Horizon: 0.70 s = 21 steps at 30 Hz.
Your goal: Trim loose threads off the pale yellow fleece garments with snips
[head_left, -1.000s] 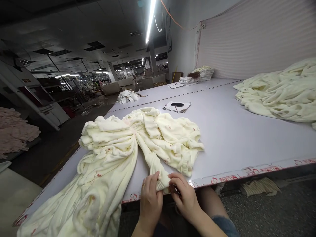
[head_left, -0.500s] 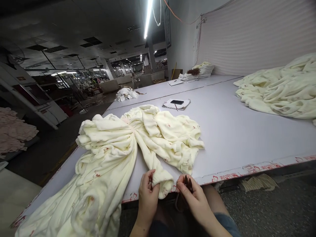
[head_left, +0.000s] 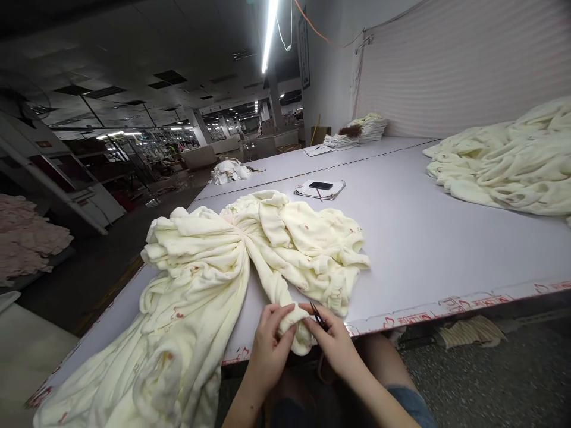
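Note:
A bundle of pale yellow fleece garments (head_left: pixel 200 279) with small reddish prints lies gathered at the table's near left. One sleeve (head_left: pixel 277 288) stretches from it to the table's front edge. My left hand (head_left: pixel 273 339) is closed on the end of that sleeve, thumb and fingers pinching the cloth. From the other side, my right hand (head_left: pixel 330 339) has its fingers on the same sleeve end. Dark thread snips (head_left: pixel 318 316) are held in my right hand, their points upward. Part of the snips is hidden by the fingers.
On the pale table (head_left: pixel 401 238), a phone (head_left: pixel 321 185) rests on papers. Another yellow fleece heap (head_left: pixel 504 160) lies at the right. Farther back are white scraps (head_left: pixel 230 171) and stacked pieces (head_left: pixel 372 127). A pink pile (head_left: pixel 31 235) stands at the far left.
My right hand has moved left with the snips and now touches the sleeve end. The sleeve end is now bunched between both hands.

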{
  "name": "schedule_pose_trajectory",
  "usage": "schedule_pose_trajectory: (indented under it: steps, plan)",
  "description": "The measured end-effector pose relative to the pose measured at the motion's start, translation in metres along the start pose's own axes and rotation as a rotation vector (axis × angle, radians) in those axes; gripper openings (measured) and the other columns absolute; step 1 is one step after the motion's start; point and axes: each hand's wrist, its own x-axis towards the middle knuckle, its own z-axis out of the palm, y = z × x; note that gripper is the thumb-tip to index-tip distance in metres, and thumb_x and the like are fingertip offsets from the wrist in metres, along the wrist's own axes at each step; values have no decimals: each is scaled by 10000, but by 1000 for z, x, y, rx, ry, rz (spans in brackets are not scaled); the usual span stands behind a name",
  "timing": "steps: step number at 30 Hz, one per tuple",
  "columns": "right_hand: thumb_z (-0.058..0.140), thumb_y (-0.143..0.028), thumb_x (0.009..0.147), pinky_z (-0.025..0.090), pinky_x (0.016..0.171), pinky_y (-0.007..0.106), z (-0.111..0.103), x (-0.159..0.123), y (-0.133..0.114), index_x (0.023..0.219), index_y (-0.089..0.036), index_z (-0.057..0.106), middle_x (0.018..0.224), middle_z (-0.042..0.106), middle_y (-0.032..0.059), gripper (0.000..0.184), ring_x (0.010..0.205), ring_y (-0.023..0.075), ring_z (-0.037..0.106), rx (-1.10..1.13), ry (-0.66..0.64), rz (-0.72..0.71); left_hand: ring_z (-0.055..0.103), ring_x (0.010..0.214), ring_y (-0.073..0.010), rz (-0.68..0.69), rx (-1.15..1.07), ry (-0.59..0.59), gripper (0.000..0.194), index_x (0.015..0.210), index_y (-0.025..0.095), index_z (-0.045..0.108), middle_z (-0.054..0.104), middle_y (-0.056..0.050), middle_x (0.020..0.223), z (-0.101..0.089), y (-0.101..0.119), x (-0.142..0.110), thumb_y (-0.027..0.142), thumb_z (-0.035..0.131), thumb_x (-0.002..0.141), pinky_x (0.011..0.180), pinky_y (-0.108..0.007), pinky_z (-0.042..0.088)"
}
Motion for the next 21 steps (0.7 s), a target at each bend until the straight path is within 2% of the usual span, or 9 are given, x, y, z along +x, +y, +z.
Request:
schedule_pose_trajectory:
  steps: [3, 6, 9, 11, 13, 14, 17, 19, 21]
  plan:
    - [600, -460, 803, 502, 728, 305, 5, -7, 7, 1112, -184, 615, 1025, 659, 87, 415, 924, 239, 607, -56, 87, 48, 567, 973, -203, -57, -44, 154, 336, 1156, 222, 592, 552, -75, 1041, 5, -3, 5, 340, 531, 847, 835, -315, 488]
    - [602, -441, 809, 489, 682, 277, 9, -12, 10, 990, -181, 640, 905, 664, 55, 319, 791, 205, 606, -42, 43, 51, 563, 1008, -210, -91, -45, 226, 356, 1179, 218, 566, 559, -76, 1052, 12, -8, 4, 369, 499, 864, 890, -346, 465]
    - [514, -395, 882, 472, 745, 280, 6, -10, 3, 948, -194, 658, 892, 658, 50, 256, 837, 204, 595, -30, -2, -64, 537, 1057, -277, -68, 196, 298, 350, 1130, 193, 592, 529, -110, 1084, 14, -7, -1, 357, 547, 824, 904, -439, 451]
    - [475, -356, 909, 461, 770, 279, -1, -5, -5, 960, -207, 658, 880, 644, 46, 242, 853, 197, 586, -66, -120, -157, 424, 1212, -324, 59, 375, 332, 394, 1198, 203, 563, 453, -142, 1249, 8, -1, -2, 278, 548, 812, 990, -503, 363]
    - [452, -334, 921, 458, 761, 279, -9, 1, -11, 953, -212, 651, 862, 632, 39, 236, 824, 185, 581, -112, -248, -201, 316, 1311, -299, 186, 394, 198, 488, 1310, 240, 471, 378, -120, 1382, -2, 8, 0, 197, 499, 825, 1064, -488, 271]
    - [448, -333, 922, 458, 767, 281, -13, 4, -12, 958, -214, 643, 873, 631, 38, 232, 829, 184, 580, -126, -272, -199, 348, 1295, -276, 191, 348, 75, 493, 1326, 250, 455, 407, -107, 1377, -7, 13, 3, 185, 478, 838, 1063, -455, 284]
    - [477, -364, 900, 462, 763, 288, -18, 15, -8, 964, -210, 587, 883, 621, 34, 200, 841, 187, 577, -141, -158, -145, 568, 1001, -237, -14, 121, -215, 325, 1147, 198, 616, 618, -96, 1086, -18, 23, 13, 283, 491, 859, 884, -358, 444]
    - [509, -380, 874, 465, 683, 278, -17, 20, -5, 908, -207, 536, 816, 587, 17, 177, 752, 176, 561, -201, -47, -107, 590, 869, -222, -175, -83, -247, 295, 999, 160, 680, 658, -78, 925, -19, 22, 18, 358, 517, 851, 789, -324, 466]
    - [537, -365, 848, 454, 621, 271, -16, 21, -5, 835, -211, 499, 774, 552, 4, 159, 681, 165, 535, -309, 20, -105, 591, 860, -217, -283, -335, -219, 311, 996, 148, 680, 676, -68, 888, -16, 18, 19, 380, 553, 832, 781, -305, 459]
